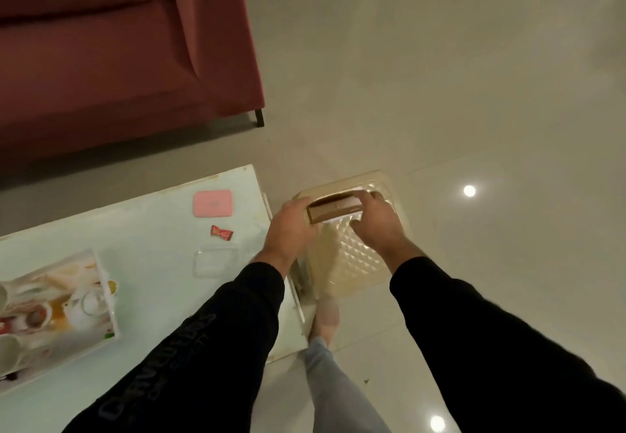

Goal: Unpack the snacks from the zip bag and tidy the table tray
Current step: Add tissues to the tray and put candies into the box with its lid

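tray (355, 256): clear yellowish plastic, quilted diamond pattern pressed into the base, glossy. box (333, 210) held over it: brown, looks like card, matt, with a paler pink-white face. floor (440, 93): large pale tiles, polished, mirror glints from ceiling lights. table (152, 256): smooth pale top, slight sheen, looks like glass or lacquer, can't tell which. sofa (101, 53): dusty-red cloth, matt, soft nap. pink case (213, 203): smooth, matt, likely plastic. candy (222, 232): shiny red wrapper, crinkled. clear lid (215, 259): thin transparent plastic. tea set (86, 307): glossy white ceramic. sleeves (210, 341): black knit cloth, matt, rubbery grey print on left one. trouser leg (335, 395): pale denim.
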Motion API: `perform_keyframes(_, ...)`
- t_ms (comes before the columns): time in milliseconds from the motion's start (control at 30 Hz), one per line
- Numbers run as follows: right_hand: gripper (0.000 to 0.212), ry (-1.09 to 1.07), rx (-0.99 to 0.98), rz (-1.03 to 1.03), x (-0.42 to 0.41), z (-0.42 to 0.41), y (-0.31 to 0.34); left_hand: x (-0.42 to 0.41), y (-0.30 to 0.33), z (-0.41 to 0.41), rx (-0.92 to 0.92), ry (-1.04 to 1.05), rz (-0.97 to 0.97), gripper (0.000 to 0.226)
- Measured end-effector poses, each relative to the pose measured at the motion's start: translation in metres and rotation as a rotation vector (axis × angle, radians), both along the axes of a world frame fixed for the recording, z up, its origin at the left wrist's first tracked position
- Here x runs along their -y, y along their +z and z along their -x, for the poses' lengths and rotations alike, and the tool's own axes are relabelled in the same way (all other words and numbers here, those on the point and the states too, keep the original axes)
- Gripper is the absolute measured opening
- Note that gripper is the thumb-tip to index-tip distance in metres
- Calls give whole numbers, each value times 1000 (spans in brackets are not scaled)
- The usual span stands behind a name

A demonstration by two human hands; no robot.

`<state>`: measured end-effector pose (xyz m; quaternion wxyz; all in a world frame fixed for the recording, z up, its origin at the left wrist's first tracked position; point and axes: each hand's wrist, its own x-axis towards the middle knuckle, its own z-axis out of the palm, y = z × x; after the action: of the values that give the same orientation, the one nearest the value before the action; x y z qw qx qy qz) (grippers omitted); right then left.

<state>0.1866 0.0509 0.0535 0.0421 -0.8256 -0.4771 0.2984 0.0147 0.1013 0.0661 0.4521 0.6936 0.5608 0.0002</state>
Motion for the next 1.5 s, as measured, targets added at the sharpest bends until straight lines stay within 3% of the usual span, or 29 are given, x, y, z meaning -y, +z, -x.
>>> perform_keyframes(267, 70, 249, 128, 71, -42, -35, -101, -29, -112, -48, -170, -121, -55, 84)
perform_keyframes(433, 54, 237, 93, 11, -47, -46, -137, -32, -150, -54, -126, -138, -95, 74)
perform_keyframes(667, 50, 234, 32, -10, -51, -50, -129, -29, -146, -51, -34, -43, -151, 58)
perform_keyframes(767, 57, 238, 30, -10, -50, -37, -111, -22, -131, -37, -1, 10, -136, 57)
perform_keyframes(867, 69, 96, -21, -20, -51, -28, -103, -16, -127, -34, 12, 85, -135, 58)
perform_keyframes(933, 73, 136, -99, -61, -61, 65, -63, -13, -101, 58, 18, 260, -194, 56)
perform_keyframes(1067, 73, -141, -229, -104, -47, 80, -58, 5, -89, 53, 73, 315, -156, 47)
perform_keyframes(1167, 77, -204, -397, -122, -48, 164, -47, 17, -79, 122, 39, 452, -167, 35)
perform_keyframes(1333, 75, -214, -741, -78, -49, 313, -44, 37, -74, 253, 46, 645, -134, 38)
perform_keyframes(1500, 66, -138, -787, -82, -40, 432, -55, 55, -77, 361, -13, 754, -121, 42)
